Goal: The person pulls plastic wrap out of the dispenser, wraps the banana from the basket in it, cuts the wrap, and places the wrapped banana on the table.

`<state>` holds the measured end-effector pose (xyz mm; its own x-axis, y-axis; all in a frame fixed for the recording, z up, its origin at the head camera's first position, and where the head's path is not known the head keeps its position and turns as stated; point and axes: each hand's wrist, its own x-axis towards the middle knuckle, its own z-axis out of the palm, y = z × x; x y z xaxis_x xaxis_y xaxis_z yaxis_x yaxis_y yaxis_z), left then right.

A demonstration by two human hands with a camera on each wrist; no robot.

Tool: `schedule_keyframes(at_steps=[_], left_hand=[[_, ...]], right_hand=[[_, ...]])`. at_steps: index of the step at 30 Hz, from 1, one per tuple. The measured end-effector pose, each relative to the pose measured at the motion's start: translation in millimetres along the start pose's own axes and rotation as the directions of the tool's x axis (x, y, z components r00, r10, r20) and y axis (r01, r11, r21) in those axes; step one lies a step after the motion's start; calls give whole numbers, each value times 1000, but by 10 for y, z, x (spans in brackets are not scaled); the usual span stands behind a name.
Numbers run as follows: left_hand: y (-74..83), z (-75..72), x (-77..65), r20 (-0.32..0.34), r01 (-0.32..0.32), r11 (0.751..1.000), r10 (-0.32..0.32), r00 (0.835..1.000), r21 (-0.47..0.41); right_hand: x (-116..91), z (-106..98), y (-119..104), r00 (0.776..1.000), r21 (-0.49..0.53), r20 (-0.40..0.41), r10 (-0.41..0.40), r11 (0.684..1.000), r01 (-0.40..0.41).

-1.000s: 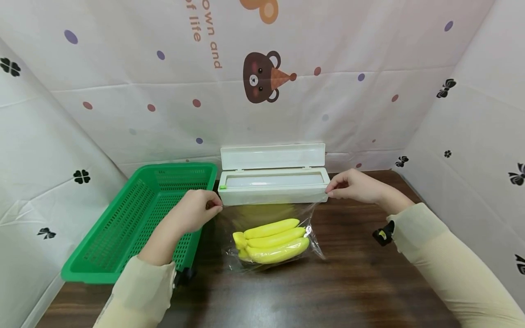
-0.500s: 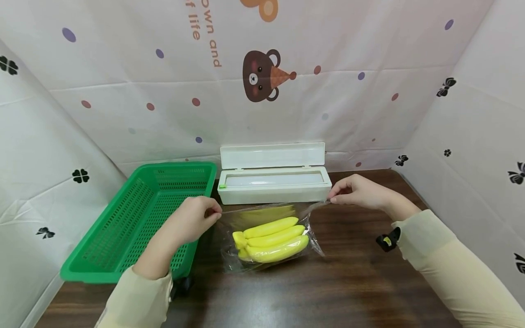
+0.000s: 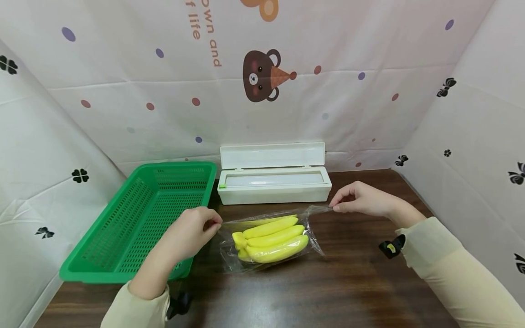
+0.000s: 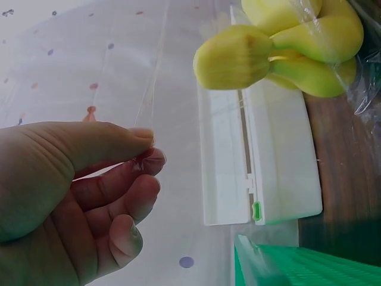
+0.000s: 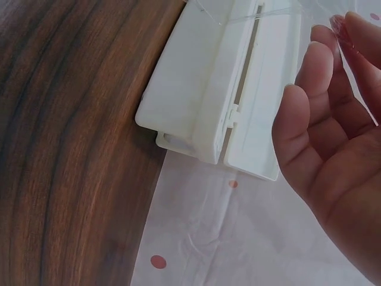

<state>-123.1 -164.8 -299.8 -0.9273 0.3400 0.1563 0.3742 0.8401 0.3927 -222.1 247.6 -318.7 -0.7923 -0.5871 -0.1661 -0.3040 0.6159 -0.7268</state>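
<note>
A bunch of yellow bananas lies on the dark wooden table, with a sheet of clear plastic wrap under and around it. My left hand pinches the sheet's far left corner between thumb and forefinger; in the left wrist view the film is gathered at the fingertips. With thumb and forefinger, my right hand pinches the far right corner. Between the hands the film's far edge stretches just above the bananas. Behind them stands a white cling film dispenser, its lid raised and a roll inside.
To the left, a green plastic basket stands close beside my left forearm. A patterned cloth hangs behind the dispenser, and white printed sheets border both sides. Bare dark wood shows at the front and right.
Both hands have come nearer to me, away from the dispenser, drawing the film's far edge down toward the bananas. The bananas and dispenser have stayed in place.
</note>
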Motion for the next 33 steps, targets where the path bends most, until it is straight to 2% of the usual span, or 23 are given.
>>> schedule_keyframes(at_steps=[4,12,22,33], left_hand=[[24,44,-58,-27,-9,1000,10,1000,18],[65,138,-158,-77,11,998,-7,997,60],[97,260,-283,-135,14,998,-6,991,61],[92,400,-333,-152,10,994,7,988,109]], right_hand=[[-29,29,28,1000,24,24,-15,1000,14],[-77,66,70,995,71,74,-60,996,55],[-110,149,183,990,94,109,-89,992,79],[-107,257,303,978,166,151,-146,979,120]])
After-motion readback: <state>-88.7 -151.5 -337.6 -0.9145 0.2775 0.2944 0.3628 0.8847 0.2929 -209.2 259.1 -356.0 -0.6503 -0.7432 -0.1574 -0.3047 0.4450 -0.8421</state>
